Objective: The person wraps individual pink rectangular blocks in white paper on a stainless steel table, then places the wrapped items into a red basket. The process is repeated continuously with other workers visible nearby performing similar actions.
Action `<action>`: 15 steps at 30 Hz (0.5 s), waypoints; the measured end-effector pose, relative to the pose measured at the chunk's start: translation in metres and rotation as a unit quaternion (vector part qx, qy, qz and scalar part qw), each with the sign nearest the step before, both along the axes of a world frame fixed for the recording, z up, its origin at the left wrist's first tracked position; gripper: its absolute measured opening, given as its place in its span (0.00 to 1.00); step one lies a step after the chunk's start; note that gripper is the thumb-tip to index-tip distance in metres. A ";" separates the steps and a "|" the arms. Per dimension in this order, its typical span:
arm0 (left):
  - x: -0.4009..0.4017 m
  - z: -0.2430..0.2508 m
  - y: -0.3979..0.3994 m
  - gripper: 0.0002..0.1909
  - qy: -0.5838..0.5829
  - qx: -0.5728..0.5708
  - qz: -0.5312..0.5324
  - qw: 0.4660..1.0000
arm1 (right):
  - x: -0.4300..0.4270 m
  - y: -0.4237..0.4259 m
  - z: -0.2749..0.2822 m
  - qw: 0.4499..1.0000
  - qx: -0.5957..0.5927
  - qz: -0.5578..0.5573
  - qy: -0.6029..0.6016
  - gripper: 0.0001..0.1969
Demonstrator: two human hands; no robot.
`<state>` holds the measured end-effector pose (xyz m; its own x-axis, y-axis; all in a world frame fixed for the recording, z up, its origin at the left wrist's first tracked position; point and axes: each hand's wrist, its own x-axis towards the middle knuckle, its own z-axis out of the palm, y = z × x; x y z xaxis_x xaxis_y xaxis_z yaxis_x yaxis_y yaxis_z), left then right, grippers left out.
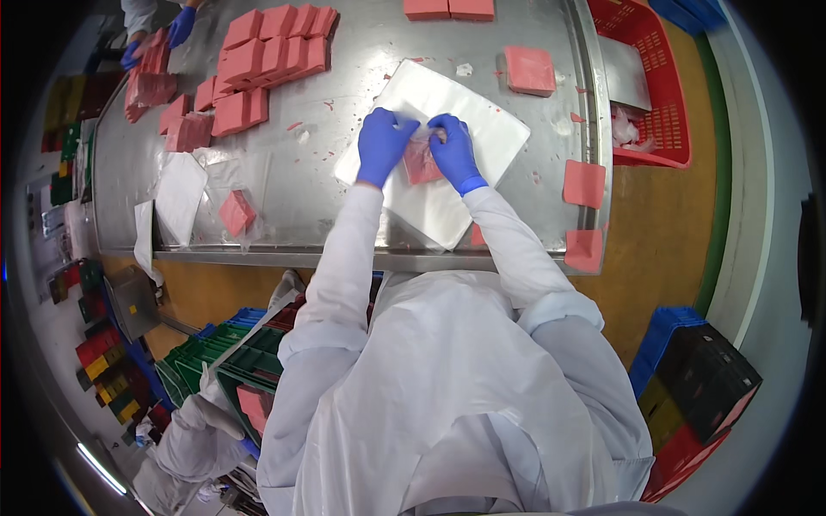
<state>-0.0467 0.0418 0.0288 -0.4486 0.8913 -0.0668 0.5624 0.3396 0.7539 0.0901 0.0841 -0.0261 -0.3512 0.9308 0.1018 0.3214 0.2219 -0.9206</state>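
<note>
Both my hands wear blue gloves and meet over a stack of clear plastic sheets or bags (445,219) lying askew on the steel table. My left hand (387,145) pinches the edge of thin clear plastic between thumb and fingers. Opposite it, my right hand (455,151) has curled fingers on the same plastic film. Between and just below them a pink block (423,164), apparently inside the film, rests on the stack. The fingertips are partly hidden by the gloves and the film's glare.
Many pink blocks (245,61) are piled at the back left of the steel table (297,174). A lone pink block (529,69) lies to the right; flat pink pieces (584,183) lie by the right rim. A red perforated crate (671,122) stands beyond. Co-workers' gloved hands (181,27) work at top left.
</note>
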 end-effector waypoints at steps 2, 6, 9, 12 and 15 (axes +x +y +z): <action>0.023 -0.005 -0.029 0.12 0.197 0.026 -0.094 0.975 | -0.006 -0.005 0.012 0.997 -0.024 -0.077 0.007 0.17; 0.053 -0.003 -0.059 0.31 0.233 0.086 -0.111 0.962 | 0.003 -0.010 0.021 0.993 0.109 0.003 -0.054 0.23; 0.038 0.001 -0.049 0.36 0.249 0.065 -0.129 0.958 | 0.024 -0.030 0.038 0.934 0.267 0.170 -0.165 0.23; 0.006 0.012 -0.018 0.36 -0.081 -0.071 -0.203 0.973 | 0.032 -0.018 0.066 0.918 0.250 0.191 -0.241 0.15; -0.019 0.013 0.005 0.36 -0.259 -0.023 -0.125 0.957 | 0.033 0.015 0.060 0.988 0.133 0.071 -0.037 0.13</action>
